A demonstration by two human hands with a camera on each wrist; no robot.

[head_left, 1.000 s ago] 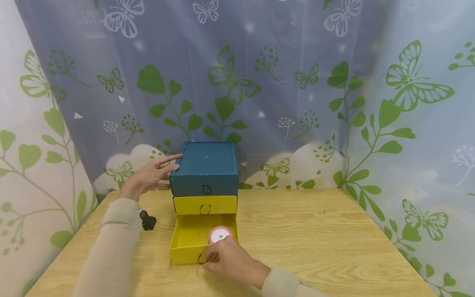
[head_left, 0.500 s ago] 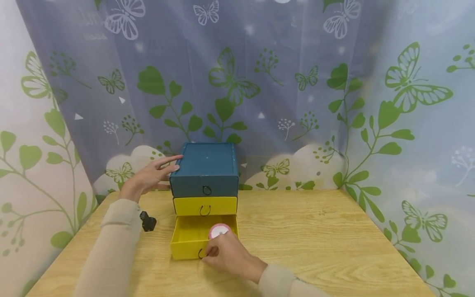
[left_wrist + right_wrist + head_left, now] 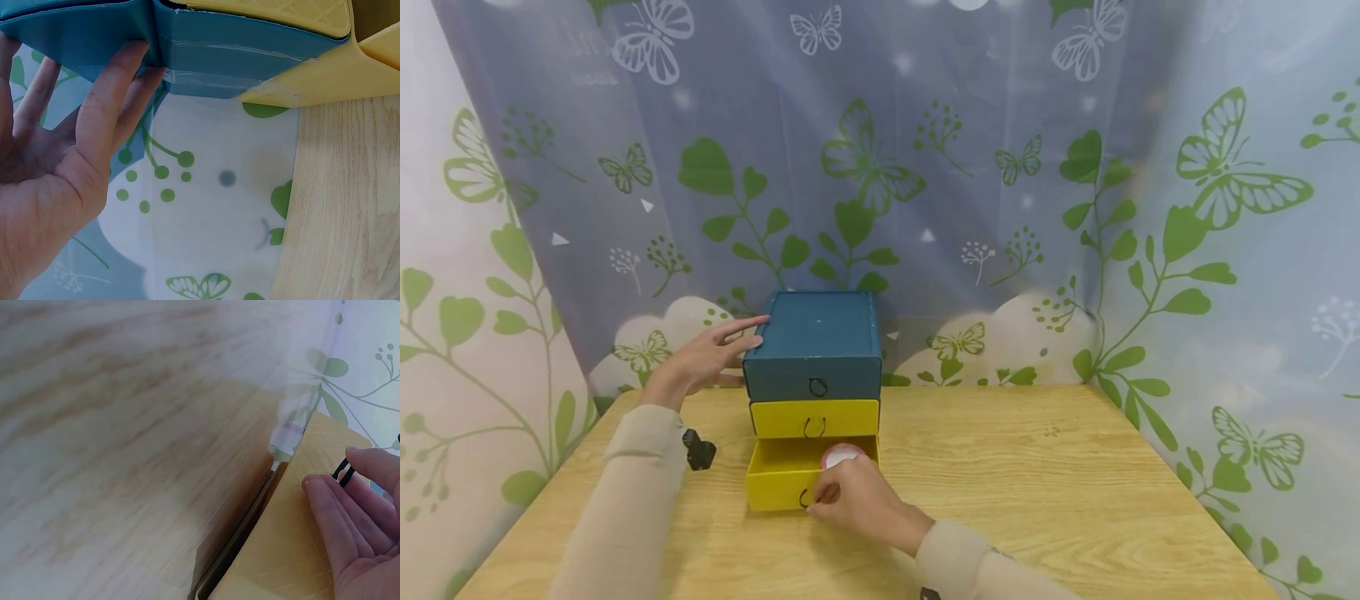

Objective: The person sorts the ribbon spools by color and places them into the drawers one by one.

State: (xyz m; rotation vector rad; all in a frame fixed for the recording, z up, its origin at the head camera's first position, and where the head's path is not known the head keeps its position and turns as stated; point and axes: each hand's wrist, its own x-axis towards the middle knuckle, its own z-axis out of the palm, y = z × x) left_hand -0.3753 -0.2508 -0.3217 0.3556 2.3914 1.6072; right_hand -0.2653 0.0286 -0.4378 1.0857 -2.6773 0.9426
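A blue drawer unit [image 3: 823, 323] stands toward the back of the table, its lowest yellow drawer [image 3: 775, 492] partly pulled out. My right hand [image 3: 867, 507] pinches the black loop handle [image 3: 342, 471] on that drawer's front between thumb and fingers. Inside the drawer is a round white disc with a pink rim [image 3: 840, 455], partly hidden behind the right hand. My left hand [image 3: 706, 354] rests extended fingers against the unit's left side; in the left wrist view its fingertips touch the blue wall [image 3: 119, 31].
Above the pulled-out drawer, a second yellow drawer [image 3: 782, 418] and a blue drawer [image 3: 782, 379] sit pushed in. A small black object [image 3: 700, 451] lies on the wooden table [image 3: 1030, 483] by the left sleeve. Patterned curtains [image 3: 970, 200] hang behind and beside the table.
The lowest drawer has slid partway inward, away from me, with the right hand moving along at its handle. More of the disc is now hidden. The left hand has stayed put.
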